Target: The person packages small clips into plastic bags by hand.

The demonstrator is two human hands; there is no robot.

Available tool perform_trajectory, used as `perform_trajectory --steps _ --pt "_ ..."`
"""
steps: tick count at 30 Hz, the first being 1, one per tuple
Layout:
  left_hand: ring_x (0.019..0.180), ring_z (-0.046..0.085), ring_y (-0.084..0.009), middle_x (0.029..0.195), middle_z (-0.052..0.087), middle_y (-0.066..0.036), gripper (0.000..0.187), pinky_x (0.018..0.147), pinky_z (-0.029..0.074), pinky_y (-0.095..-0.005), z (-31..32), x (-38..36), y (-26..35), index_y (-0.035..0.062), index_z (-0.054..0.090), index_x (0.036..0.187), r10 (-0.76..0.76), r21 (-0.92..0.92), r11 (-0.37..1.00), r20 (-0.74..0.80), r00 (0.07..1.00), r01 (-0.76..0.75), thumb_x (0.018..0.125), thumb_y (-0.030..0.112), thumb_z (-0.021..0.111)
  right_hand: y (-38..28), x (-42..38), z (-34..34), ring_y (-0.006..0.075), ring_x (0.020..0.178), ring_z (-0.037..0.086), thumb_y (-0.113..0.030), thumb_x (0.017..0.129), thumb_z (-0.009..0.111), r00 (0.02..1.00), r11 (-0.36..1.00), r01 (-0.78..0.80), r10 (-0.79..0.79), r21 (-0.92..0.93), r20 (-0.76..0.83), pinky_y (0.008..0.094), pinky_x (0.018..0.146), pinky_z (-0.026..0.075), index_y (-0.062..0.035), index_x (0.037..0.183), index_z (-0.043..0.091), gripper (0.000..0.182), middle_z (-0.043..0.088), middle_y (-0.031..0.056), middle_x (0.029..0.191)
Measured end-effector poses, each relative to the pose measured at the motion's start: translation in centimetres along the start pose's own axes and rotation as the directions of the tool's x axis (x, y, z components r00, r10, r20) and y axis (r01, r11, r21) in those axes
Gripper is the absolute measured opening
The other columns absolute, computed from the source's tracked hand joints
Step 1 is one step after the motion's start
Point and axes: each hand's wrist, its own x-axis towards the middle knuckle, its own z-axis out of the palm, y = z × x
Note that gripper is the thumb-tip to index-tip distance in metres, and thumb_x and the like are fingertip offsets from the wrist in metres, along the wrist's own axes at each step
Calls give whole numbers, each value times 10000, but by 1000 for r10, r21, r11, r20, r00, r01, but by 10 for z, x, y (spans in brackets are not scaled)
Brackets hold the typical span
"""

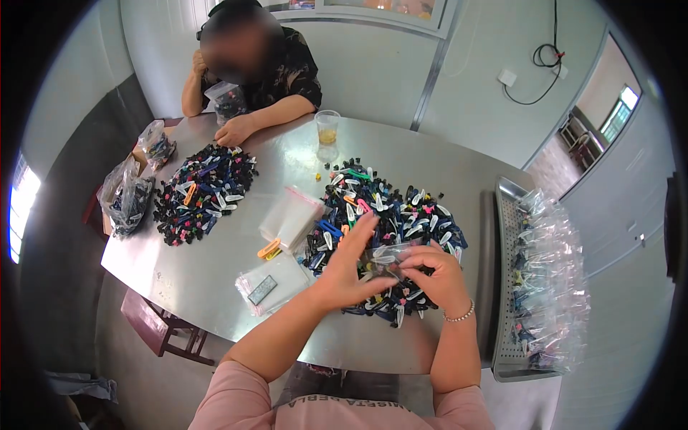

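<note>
My right hand [437, 276], a beaded bracelet on its wrist, pinches the edge of a small clear plastic bag [387, 254] above a big pile of hair clips [408, 204]. Thumb and fingers of my left hand [349, 269] are spread wide, close to the bag's left side. Black, navy, white and a few brightly coloured clips make up the pile beneath both hands. Two stacks of flat clear bags lie left of it, an upper stack [290, 218] and a lower stack [271, 285] with a small dark rectangular block [262, 289] on top.
On the right, a perforated metal tray [506, 287] holds a row of filled clear bags [552, 287]. Across the metal table [186, 279] sits a person [283, 79] by a second clip pile [208, 186]. A plastic cup [327, 127] stands near the far edge. Filled bags [127, 197] rest at left.
</note>
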Motion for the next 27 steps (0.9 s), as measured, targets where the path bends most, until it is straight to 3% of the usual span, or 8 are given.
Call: perform_trajectory --steps 1,2,4,5,16,22,23,27 --pt "1198 522 -192 1394 456 -160 822 932 474 -357 0 2 3 37 394 1406 -104 -21 995 -54 993 103 713 136 823 -1 0 -2 191 905 655 -72 769 721 998 1000 31 -31 5 50 524 1105 244 -112 837 720 80 705 13 993" --pt "1198 522 -192 1394 456 -160 822 932 474 -357 1 1 -5 37 394 1406 -109 -23 994 -48 993 108 713 136 823 -3 -1 -2 191 905 655 -72 769 721 999 1000 23 -23 7 49 524 1105 244 -112 837 720 80 705 13 993" --pt "859 638 -126 973 668 -100 528 761 517 -280 0 2 -15 -11 576 1201 -424 -345 819 175 889 458 754 150 806 -4 -1 1 173 951 652 -37 770 705 995 994 85 -81 -65 60 479 1098 251 -83 795 692 54 711 -2 950" --pt "690 622 -63 757 678 -21 204 647 511 -237 -1 -1 -17 -11 683 960 -409 -298 845 177 895 445 802 95 757 -3 -2 3 174 926 652 -34 780 690 994 983 109 -104 -145 45 482 1106 238 -91 824 685 72 705 -9 945" --pt "672 619 -48 758 699 -29 93 596 487 -205 5 -3 -10 -2 711 888 -319 -27 946 93 943 323 815 53 731 -1 -1 19 176 748 655 -98 851 661 995 998 -61 62 -10 84 494 1120 223 -88 900 635 56 674 23 835" --pt "741 647 -59 811 709 -43 104 668 516 -210 3 -2 -12 -5 710 907 -339 -67 935 127 932 349 818 46 729 7 0 19 163 672 608 -69 884 619 998 1000 10 -9 6 -65 359 948 392 -30 895 615 41 681 36 816" --pt "771 650 -67 838 710 -41 144 695 521 -217 3 -2 -13 -8 703 952 -370 -154 904 184 911 398 819 43 729 7 0 17 188 710 627 -103 896 603 999 998 -29 31 49 -27 495 1092 247 -76 885 591 31 638 18 779" --pt "899 640 -88 990 693 -41 365 811 523 -246 2 -1 -16 -13 630 1165 -325 -336 825 374 869 454 818 35 734 -4 -1 15 197 758 640 -88 871 616 998 996 53 -51 -75 30 583 1117 165 -85 867 619 6 667 18 821"
